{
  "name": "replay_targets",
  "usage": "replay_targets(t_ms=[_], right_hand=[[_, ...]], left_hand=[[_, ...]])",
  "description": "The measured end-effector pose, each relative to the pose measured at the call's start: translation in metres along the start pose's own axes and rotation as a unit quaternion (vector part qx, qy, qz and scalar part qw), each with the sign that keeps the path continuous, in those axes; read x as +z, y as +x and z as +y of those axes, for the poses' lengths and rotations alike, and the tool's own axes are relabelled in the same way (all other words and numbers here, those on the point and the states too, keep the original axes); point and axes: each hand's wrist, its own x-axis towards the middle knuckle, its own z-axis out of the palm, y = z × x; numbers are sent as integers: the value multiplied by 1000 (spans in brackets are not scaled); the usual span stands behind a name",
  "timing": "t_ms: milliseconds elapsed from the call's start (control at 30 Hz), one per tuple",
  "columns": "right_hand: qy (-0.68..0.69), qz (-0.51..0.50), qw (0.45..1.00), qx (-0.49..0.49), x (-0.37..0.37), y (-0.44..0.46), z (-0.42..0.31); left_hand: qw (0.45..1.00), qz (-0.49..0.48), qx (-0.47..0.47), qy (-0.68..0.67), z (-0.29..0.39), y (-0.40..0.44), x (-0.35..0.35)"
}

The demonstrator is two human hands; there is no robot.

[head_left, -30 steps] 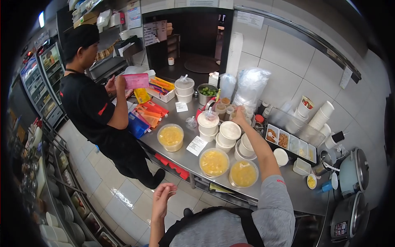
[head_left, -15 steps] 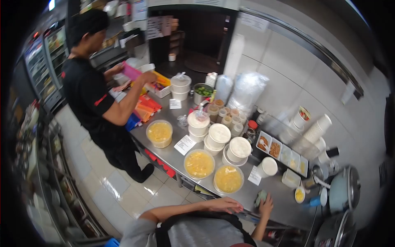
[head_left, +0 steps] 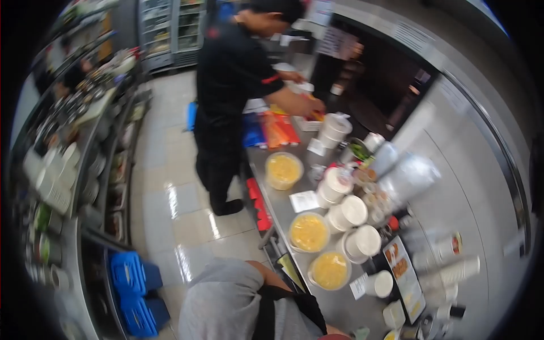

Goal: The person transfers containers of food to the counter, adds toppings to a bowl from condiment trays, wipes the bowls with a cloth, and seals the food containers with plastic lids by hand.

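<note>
At the bottom edge, a green cloth (head_left: 361, 333) lies on the steel counter, partly cut off. A small strip of skin (head_left: 336, 328) shows beside it, probably my left hand; its fingers cannot be made out. My left arm (head_left: 277, 276) runs down behind the apron strap. My right hand is outside the picture. Nearest on the counter are tubs of yellow food under clear wrap, one (head_left: 330, 270) at the front and another (head_left: 309, 232) behind it. White lidded tubs (head_left: 362, 242) stand beside them, and a paper slip (head_left: 358, 286) lies by a white cup (head_left: 379, 283).
A co-worker in black (head_left: 232, 85) stands at the counter's far end, hands at a small basket. Blue bins (head_left: 135, 272) stand on the floor at left, beside shelving. A topping tray (head_left: 403, 277) and stacked cups (head_left: 460, 269) are along the wall.
My view has swung left, so the counter sits further right and more of the aisle shows. My hands, earlier visible with the right on the green cloth, have mostly left the picture.
</note>
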Motion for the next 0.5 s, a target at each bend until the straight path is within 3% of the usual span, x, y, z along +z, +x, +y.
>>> replay_targets(t_ms=[300, 500], right_hand=[[55, -68, 992, -88, 92, 50, -53], [156, -225, 959, -78, 183, 18, -111]], left_hand=[[985, 135, -15, 110, 0, -116, -82], [963, 228, -19, 140, -7, -257, -121]])
